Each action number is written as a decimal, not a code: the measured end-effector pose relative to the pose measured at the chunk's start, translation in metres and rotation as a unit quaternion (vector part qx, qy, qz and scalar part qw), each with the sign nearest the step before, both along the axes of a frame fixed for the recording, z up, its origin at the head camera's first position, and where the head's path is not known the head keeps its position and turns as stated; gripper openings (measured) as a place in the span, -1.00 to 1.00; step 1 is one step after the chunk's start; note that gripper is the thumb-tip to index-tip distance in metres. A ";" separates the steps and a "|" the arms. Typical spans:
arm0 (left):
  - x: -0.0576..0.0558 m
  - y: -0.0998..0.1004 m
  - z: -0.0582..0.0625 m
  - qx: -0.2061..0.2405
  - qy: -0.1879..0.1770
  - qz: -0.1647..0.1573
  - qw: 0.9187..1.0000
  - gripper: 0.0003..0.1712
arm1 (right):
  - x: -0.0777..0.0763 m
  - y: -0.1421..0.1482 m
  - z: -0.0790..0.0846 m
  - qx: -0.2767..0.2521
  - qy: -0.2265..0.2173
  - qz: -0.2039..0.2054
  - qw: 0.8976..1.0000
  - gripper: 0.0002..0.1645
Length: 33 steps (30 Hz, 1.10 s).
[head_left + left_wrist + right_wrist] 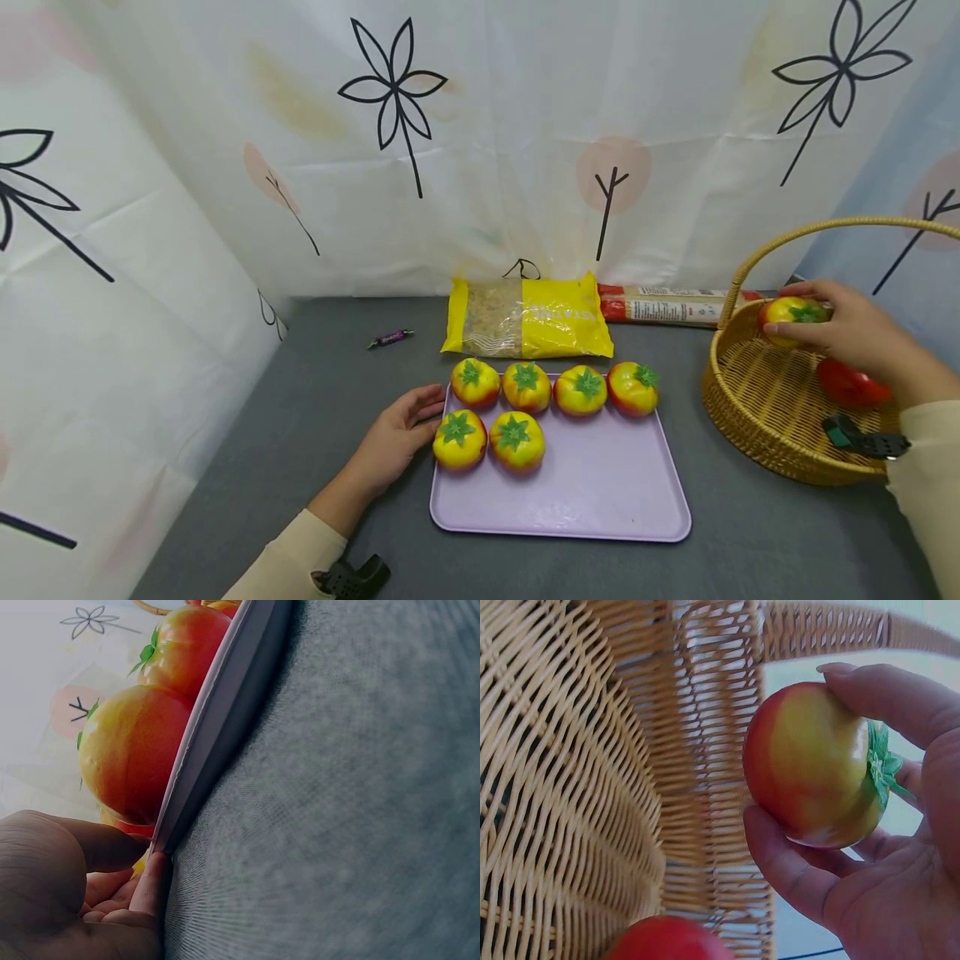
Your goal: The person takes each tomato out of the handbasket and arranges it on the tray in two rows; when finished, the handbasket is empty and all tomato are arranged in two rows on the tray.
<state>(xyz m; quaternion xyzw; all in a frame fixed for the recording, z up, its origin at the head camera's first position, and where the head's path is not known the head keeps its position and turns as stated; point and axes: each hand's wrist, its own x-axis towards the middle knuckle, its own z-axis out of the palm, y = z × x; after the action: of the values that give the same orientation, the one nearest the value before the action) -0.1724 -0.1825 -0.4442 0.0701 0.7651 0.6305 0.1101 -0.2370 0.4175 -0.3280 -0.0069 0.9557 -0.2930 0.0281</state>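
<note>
My right hand [855, 325] grips a yellow-and-red tomato [792, 321] with a green star-shaped top, over the far side of the wicker basket [738, 417]. In the right wrist view, thumb and fingers wrap the tomato [814, 765]. A red, glossy thing [851, 383] lies inside the basket; its kind is unclear. At the lilac tray's [585, 492] left edge is my left hand [393, 437]; the left wrist view shows its thumb and a finger [152, 881] pinching the rim. On the tray, similar tomatoes [517, 442] stand in two rows, several behind and two in front.
Behind the tray lies a yellow pasta bag [566, 317], beside long red-and-clear packets [667, 306]. A small purple pen-like thing [391, 338] lies at the back left of the dark grey table [300, 400]. The basket's tall handle [832, 223] arches up at right.
</note>
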 end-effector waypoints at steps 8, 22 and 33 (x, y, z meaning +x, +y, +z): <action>-0.001 -0.001 0.000 -0.003 0.003 0.000 1.000 -0.34 | 0.013 -0.019 0.012 -0.015 0.004 0.043 0.999 0.03; 0.001 -0.001 -0.001 -0.006 0.004 0.002 1.000 -0.34 | 0.043 -0.059 0.022 -0.045 0.073 0.108 0.990 -0.22; 0.001 0.000 -0.002 -0.009 0.009 0.008 1.000 -0.35 | 0.058 -0.096 0.025 -0.151 0.096 0.143 0.973 -0.26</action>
<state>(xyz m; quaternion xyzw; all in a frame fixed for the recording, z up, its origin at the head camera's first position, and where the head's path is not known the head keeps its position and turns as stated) -0.1718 -0.1821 -0.4464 0.0685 0.7725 0.6237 0.0984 -0.1795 0.3210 -0.3034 -0.1754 0.8878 -0.4249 -0.0239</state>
